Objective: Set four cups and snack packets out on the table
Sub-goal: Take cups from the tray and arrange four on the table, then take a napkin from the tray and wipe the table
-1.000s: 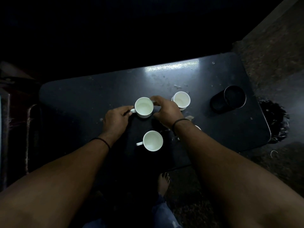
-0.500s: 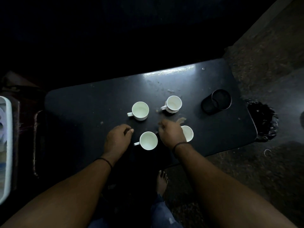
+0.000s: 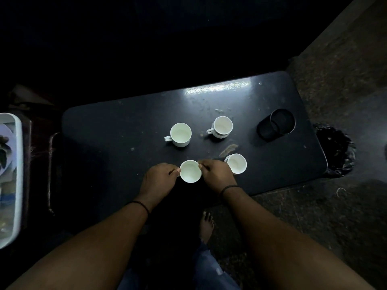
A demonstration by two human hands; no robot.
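Near cup (image 3: 190, 171): it stands upright on the table (image 3: 109, 130), close to the near edge, between my two hands.
Left hand (image 3: 158, 181): it touches the cup on its left side. Fingers are curled and seem to pinch the handle, which they hide.
Right hand (image 3: 216, 175): it touches the cup on its right side, fingers (image 3: 202, 165) curled against the rim.
Key relation: the cup lies straight between both grips, neither hand is nearer. I judge that any small shift or turn goes sideways, along the near edge.
Right cup (image 3: 236, 163): it is just beside my right hand, partly behind the knuckles. It could be bumped if the near cup goes right.
Far cups: one (image 3: 180, 134) to the far left with its handle to the left, one (image 3: 222, 126) to the far right. Both are well apart from my hands.
Black holder (image 3: 276, 124): at the far right of the table, out of the way.
Tray (image 3: 15, 185): at the left edge of view, off the table. Whether it holds snack packets I cannot tell.
Packets: none is on the table yet, so this part is not done.
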